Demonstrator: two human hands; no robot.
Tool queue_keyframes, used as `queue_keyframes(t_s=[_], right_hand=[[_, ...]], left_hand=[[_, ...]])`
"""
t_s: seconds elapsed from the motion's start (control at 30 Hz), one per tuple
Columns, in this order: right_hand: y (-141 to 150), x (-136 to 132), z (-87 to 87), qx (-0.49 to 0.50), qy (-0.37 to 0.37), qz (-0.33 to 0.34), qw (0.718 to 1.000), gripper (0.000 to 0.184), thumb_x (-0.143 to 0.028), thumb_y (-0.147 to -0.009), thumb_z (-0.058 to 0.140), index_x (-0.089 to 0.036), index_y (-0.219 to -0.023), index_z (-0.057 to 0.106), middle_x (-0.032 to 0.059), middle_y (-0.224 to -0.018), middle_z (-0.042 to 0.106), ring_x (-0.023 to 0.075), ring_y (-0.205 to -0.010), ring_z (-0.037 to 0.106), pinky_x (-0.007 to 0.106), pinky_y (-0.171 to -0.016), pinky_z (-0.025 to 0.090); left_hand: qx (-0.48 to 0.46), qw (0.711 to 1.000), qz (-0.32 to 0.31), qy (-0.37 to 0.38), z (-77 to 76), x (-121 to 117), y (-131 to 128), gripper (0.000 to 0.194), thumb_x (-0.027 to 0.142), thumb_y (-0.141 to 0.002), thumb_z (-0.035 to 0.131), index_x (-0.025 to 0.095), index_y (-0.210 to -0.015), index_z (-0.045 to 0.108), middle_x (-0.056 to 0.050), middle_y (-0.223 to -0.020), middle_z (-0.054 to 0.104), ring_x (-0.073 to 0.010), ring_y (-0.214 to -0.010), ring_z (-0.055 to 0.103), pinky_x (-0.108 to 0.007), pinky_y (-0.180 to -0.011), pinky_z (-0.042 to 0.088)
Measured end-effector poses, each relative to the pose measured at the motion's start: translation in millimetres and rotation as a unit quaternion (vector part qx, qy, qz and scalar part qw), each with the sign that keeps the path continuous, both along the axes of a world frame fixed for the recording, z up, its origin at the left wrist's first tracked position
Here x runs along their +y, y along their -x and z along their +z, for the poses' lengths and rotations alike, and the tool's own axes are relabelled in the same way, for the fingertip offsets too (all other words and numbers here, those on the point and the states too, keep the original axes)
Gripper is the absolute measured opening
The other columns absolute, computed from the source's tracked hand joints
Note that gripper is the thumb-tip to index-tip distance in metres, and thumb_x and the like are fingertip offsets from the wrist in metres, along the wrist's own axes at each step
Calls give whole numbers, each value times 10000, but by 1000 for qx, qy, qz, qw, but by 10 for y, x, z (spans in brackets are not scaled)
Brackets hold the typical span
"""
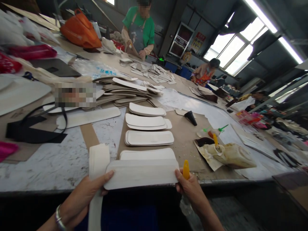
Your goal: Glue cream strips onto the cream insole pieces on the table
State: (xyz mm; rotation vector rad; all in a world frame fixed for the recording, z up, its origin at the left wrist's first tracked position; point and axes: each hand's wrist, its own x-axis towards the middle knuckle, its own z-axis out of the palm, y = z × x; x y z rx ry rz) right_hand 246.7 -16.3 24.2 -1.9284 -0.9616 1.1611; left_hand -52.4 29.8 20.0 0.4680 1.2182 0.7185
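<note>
Across the table's front edge lies a long off-white panel with rounded corners, held at both ends. My left hand pinches its left end between thumb and fingers. Beside that hand, narrow white strips lie on the table, and one length hangs down past the edge behind my wrist. My right hand grips the panel's right end, with a yellow plastic tool sticking up from the same hand; its lower end is hidden. Just behind the held panel sits another white panel, partly covered.
Small stacks of white panels run back from me, with a larger pile behind. At right are a glue-stained plastic bottle, a black cone and a green-tipped bottle. A black strap lies left. Co-workers stand farther back.
</note>
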Motion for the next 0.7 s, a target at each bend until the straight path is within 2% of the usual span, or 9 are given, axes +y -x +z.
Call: queue_keyframes(t_s=[0.13,0.33,0.57,0.7], right_hand=[[-34,25,-41,-15,-16,-5,1000,484,-663,-676,565,-188,-667,476,-66,-390,433,77,-380,359,203,-415,252],[34,170,93,100,-18,-25,995,445,-596,-677,618,-193,-657,431,-86,-407,411,56,-384,323,171,-417,237],[-80,542,186,134,-3,1,991,429,-551,-663,663,-184,-695,444,-97,-428,425,33,-380,337,138,-404,230],[-189,814,208,84,2,19,996,423,-560,-650,652,-182,-683,464,-93,-409,420,38,-366,318,155,-394,218]], left_hand=[[4,1000,-2,-10,-3,21,-10,311,429,-604,752,142,-659,645,-15,-637,641,-94,-531,514,-157,-450,418],[-25,1000,-10,-5,25,154,38,343,377,-591,769,135,-812,668,-48,-725,669,-153,-637,583,-210,-538,472],[-30,998,12,-46,67,512,-22,321,331,-587,776,137,-806,643,-17,-698,635,-134,-630,561,-199,-527,453],[-33,997,8,-69,105,782,-103,324,338,-550,789,136,-727,608,13,-618,585,-93,-522,481,-180,-440,374]])
